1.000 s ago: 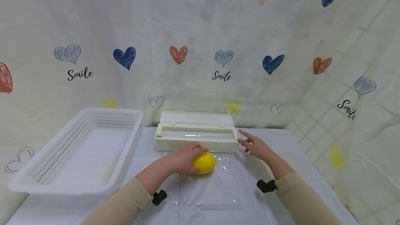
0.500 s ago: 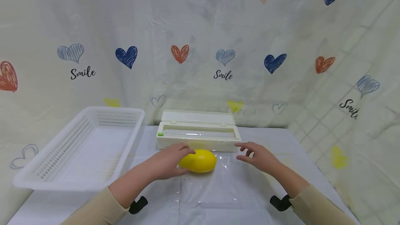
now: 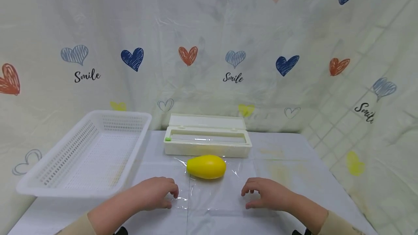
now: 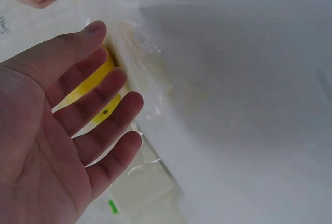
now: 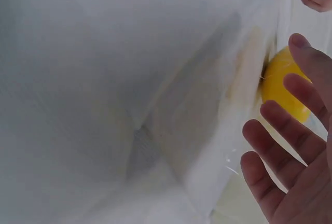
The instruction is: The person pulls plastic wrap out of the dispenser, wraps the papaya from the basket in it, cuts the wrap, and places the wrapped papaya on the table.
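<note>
A smooth yellow pear-shaped fruit [image 3: 206, 167] lies on its side on a clear sheet of cling film [image 3: 217, 197], its narrower end pointing left. Just behind it stands a white cling film dispenser [image 3: 207, 149], lid raised, with a roll visible inside and a green slider at its left end. My left hand [image 3: 153, 193] hovers at the film's left side, fingers loosely bent and holding nothing. Across from it, my right hand [image 3: 269, 194] is equally relaxed at the film's right side. Both wrist views show bare palms, with the fruit [image 4: 98, 86] partly hidden behind the left fingers.
A large white perforated plastic basket [image 3: 130, 171] stands on the left of the table. White cloth [image 3: 281, 155] covers the tabletop. Behind it hangs a curtain [image 3: 202, 93] printed with hearts and "Smile".
My left hand has let go of the yellow fruit and drawn back toward me and left. My right hand has come away from the dispenser's right end toward me.
</note>
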Available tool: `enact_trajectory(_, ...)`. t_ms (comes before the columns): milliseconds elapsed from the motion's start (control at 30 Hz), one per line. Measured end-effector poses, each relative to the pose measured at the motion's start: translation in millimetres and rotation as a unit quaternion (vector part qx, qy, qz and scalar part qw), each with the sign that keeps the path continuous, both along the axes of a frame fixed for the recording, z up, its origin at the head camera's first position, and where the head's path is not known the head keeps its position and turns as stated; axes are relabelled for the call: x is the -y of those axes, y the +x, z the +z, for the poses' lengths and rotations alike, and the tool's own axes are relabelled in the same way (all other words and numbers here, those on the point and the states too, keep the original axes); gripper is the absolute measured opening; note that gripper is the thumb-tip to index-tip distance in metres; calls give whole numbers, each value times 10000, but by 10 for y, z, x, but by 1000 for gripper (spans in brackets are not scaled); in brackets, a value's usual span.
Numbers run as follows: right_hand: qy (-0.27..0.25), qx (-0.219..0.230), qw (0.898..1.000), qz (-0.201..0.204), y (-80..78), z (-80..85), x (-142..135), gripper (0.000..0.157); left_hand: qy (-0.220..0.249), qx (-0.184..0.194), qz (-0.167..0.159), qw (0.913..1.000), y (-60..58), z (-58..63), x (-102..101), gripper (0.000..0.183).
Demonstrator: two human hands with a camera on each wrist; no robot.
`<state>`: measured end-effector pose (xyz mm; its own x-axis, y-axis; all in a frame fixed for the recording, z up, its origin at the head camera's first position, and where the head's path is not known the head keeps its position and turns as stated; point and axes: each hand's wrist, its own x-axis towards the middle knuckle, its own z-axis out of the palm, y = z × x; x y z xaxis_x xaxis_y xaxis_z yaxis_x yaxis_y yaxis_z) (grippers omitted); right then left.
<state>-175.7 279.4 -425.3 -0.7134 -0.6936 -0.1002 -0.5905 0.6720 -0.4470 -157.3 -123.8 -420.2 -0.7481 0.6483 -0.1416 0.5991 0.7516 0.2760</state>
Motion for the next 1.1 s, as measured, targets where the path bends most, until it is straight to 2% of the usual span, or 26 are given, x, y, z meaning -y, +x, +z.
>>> enact_trajectory(167, 157, -313, 9982, 491, 66, -147, 10, 22, -75, -145, -143, 9998, 27, -135, 52, 23)
enact_trajectory(367, 538, -413, 9960, 574, 90, -194, 51, 19, -178, -380, -268, 9988, 28, -209, 37, 24)
enact_trajectory(533, 508, -675, 9938, 726, 90, -209, 50, 9, -105, -581, -347, 9977, 15, -241, 67, 24)
enact_trajectory(633, 393, -784, 9935, 731, 72, -185, 63, 7, -23, -801, -312, 9963, 3, -253, 78, 21)
enact_trajectory(800, 233, -799, 9947, 596, 67, -134, 63, 13, 26, -1031, -268, 9943, -28, -271, 54, 16)
enact_trajectory(967, -46, -694, 9958, 601, 80, -130, 33, 12, 168, -948, -177, 9952, -13, -293, 54, 15)
enact_trajectory(1100, -368, -585, 9969, 376, 109, -129, -7, 12, 424, -797, 242, 9956, 8, -298, 58, 15)
